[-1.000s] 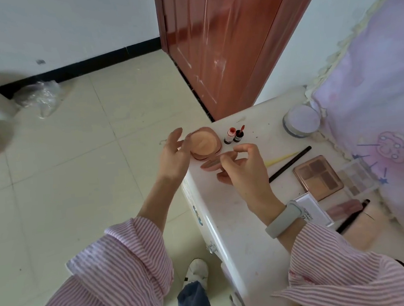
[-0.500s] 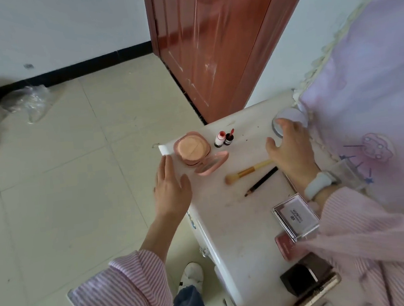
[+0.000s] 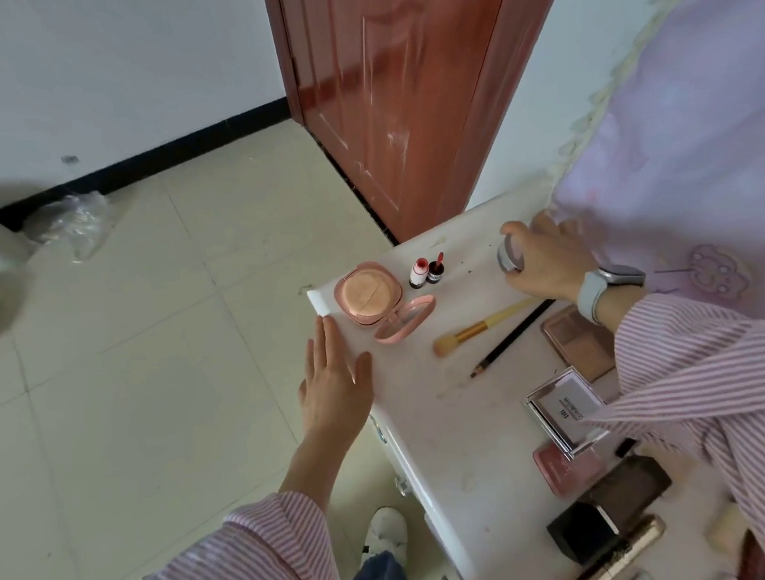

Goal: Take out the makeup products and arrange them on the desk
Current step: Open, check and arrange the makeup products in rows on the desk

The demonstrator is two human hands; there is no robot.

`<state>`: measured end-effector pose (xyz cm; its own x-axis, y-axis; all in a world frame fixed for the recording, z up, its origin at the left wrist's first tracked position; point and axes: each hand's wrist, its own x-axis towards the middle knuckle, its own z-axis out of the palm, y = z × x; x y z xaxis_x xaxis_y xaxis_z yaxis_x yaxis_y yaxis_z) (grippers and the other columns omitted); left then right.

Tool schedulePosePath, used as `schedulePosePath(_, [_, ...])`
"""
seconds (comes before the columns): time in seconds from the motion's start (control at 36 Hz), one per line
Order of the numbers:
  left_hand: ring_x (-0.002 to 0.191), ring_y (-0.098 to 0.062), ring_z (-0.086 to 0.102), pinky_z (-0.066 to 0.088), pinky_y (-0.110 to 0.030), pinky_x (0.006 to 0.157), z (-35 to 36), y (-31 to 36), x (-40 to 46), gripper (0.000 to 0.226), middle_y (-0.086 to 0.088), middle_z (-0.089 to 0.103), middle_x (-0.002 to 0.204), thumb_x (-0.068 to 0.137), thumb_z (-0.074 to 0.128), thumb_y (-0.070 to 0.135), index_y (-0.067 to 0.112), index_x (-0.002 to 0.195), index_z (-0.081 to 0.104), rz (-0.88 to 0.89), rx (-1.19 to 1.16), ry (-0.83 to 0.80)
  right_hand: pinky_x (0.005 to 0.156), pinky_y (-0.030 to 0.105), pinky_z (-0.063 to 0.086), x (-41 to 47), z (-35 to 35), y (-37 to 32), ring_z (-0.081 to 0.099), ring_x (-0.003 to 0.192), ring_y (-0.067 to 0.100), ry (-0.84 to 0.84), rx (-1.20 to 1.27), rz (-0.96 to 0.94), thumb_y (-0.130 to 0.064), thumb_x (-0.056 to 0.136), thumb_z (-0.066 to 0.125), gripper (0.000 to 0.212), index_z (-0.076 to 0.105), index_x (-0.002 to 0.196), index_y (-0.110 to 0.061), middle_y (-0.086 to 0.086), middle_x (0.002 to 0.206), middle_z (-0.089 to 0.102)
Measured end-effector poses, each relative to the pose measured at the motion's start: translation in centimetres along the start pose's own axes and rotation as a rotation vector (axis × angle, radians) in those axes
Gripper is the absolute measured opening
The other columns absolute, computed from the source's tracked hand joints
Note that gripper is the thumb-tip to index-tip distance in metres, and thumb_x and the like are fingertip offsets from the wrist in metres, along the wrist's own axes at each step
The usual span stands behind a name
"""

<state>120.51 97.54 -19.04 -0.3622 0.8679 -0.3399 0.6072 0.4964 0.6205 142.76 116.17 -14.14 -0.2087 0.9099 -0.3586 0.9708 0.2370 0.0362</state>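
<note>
White and a little scuffed, the desk [image 3: 435, 420] fills the lower right, its corner pointing toward 11 o'clock. Behind it, at 12 o'clock, stands a red-brown door [image 3: 398, 82], and a lilac cloth [image 3: 692, 129] hangs down the wall at 2 o'clock. Pale floor tiles [image 3: 121, 361] take up the left side.

On the desk, the biggest makeup pieces lie at 4 to 5 o'clock: a clear-lidded case [image 3: 562, 408] with a label, a pink compact [image 3: 563, 466] touching its near edge, a dark box [image 3: 624, 491], and a brown eyeshadow palette [image 3: 577, 341] partly under the right sleeve. Near the corner, at 11 o'clock from the desk's middle, a round pink powder compact [image 3: 368, 293] lies open, its lid [image 3: 406, 319] tipped toward the viewer. Just beside it at 1 o'clock stand two small red bottles [image 3: 425, 271], close together. A yellow-handled brush [image 3: 482, 324] and a black pencil [image 3: 511, 340] lie side by side, both slanting toward 2 o'clock.

The right hand [image 3: 546, 260] — a pale watch on its wrist — curls its fingers and thumb round a small silver jar [image 3: 508, 256] at the far edge of the desk, by the cloth. The left hand [image 3: 334, 388] is flat, fingers straight and together, thumb out — over the desk's left edge, just short of the powder compact, holding nothing.
</note>
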Motion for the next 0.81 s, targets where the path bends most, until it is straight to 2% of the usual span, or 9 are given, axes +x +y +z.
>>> schedulePosePath(0.08, [0.143, -0.02, 0.011, 0.023, -0.043, 0.112, -0.3, -0.2, 0.3, 0.068, 0.002, 0.008, 0.157, 0.095, 0.046, 0.031, 0.017, 0.149, 0.007, -0.011, -0.07, -0.009, 0.103, 0.044, 0.032, -1.8, -1.0, -0.1, 0.039, 0.118, 0.04, 0.077, 0.161, -0.022, -0.032, 0.077, 0.059, 0.063, 0.035, 0.134, -0.024, 0.016, 0.127, 0.042])
schedulePosePath(0.19, [0.139, -0.024, 0.024, 0.025, -0.037, 0.11, -1.5, 0.0, 0.4, 0.06, -0.007, 0.023, 0.152, 0.091, 0.055, 0.026, 0.011, 0.143, 0.029, -0.053, -0.135, 0.058, 0.1, 0.042, 0.039, -5.7, -2.2, -0.8, 0.045, 0.114, 0.029, 0.201, 0.61, -0.033, -0.034, 0.074, 0.063, 0.065, 0.036, 0.133, -0.029, 0.007, 0.123, 0.044])
schedulePosePath(0.28, [0.128, -0.026, 0.04, 0.036, -0.035, 0.103, -2.6, 0.5, -0.5, 0.043, -0.01, 0.04, 0.14, 0.091, 0.055, 0.019, 0.006, 0.131, 0.047, -0.019, -0.228, 0.205, 0.093, 0.036, 0.044, -9.4, -2.7, -1.6, 0.051, 0.108, 0.014, 0.103, 0.86, -0.026, -0.033, 0.078, 0.066, 0.064, 0.035, 0.134, -0.03, -0.007, 0.119, 0.045])
schedulePosePath(0.36, [0.103, -0.019, 0.057, 0.048, -0.025, 0.081, -3.5, 1.6, -2.4, 0.027, -0.008, 0.053, 0.122, 0.091, 0.055, 0.015, 0.009, 0.118, 0.057, 0.081, -0.364, 0.288, 0.068, 0.021, 0.054, -12.9, -2.7, -3.0, 0.058, 0.093, 0.007, -0.022, 1.055, -0.02, -0.029, 0.083, 0.064, 0.048, 0.042, 0.126, -0.03, -0.012, 0.106, 0.054])
schedulePosePath(0.44, [0.087, -0.008, 0.061, 0.045, -0.01, 0.066, -3.6, 2.9, -5.5, 0.021, 0.0, 0.06, 0.112, 0.091, 0.052, 0.033, 0.027, 0.112, 0.055, 0.191, -0.506, 0.158, 0.059, 0.025, 0.056, -15.3, -1.3, -4.4, 0.062, 0.092, 0.017, -0.205, 1.209, 0.038, -0.025, 0.085, 0.063, 0.036, 0.05, 0.118, -0.022, -0.001, 0.108, 0.059])
schedulePosePath(0.56, [0.102, -0.007, 0.056, 0.048, -0.022, 0.08, -2.3, 3.5, -9.1, 0.054, 0.015, 0.05, 0.125, 0.079, 0.03, 0.073, 0.047, 0.126, 0.037, 0.321, -0.563, -0.194, 0.065, 0.033, 0.055, -18.0, 0.3, -7.0, 0.063, 0.084, 0.022, -0.498, 1.443, 0.136, -0.029, 0.088, 0.057, 0.033, 0.05, 0.119, -0.019, 0.007, 0.106, 0.059])
schedulePosePath(0.61, [0.108, 0.001, 0.05, 0.043, -0.017, 0.088, -1.6, 3.4, -10.2, 0.06, 0.02, 0.043, 0.13, 0.075, 0.021, 0.083, 0.053, 0.127, 0.028, 0.348, -0.533, -0.25, 0.065, 0.032, 0.053, -18.9, 0.9, -8.2, 0.063, 0.082, 0.023, -0.553, 1.515, 0.156, -0.035, 0.088, 0.056, 0.039, 0.048, 0.121, -0.017, 0.008, 0.104, 0.058])
schedulePosePath(0.69, [0.116, 0.007, 0.044, 0.037, -0.014, 0.095, -1.0, 3.1, -10.8, 0.058, 0.02, 0.043, 0.132, 0.08, 0.016, 0.078, 0.051, 0.129, 0.026, 0.329, -0.512, -0.187, 0.066, 0.031, 0.053, -19.6, 1.1, -9.3, 0.064, 0.079, 0.021, -0.562, 1.569, 0.15, -0.042, 0.084, 0.057, 0.046, 0.048, 0.12, -0.015, 0.008, 0.1, 0.059])
schedulePosePath(0.81, [0.11, 0.008, 0.047, 0.035, -0.004, 0.086, -0.9, 3.2, -10.9, 0.051, 0.003, 0.05, 0.124, 0.091, 0.017, 0.055, 0.029, 0.131, 0.037, 0.376, -0.484, -0.058, 0.065, 0.029, 0.053, -20.2, 1.0, -10.0, 0.066, 0.078, 0.017, -0.535, 1.591, 0.094, -0.049, 0.071, 0.058, 0.055, 0.049, 0.116, -0.018, 0.008, 0.1, 0.062])
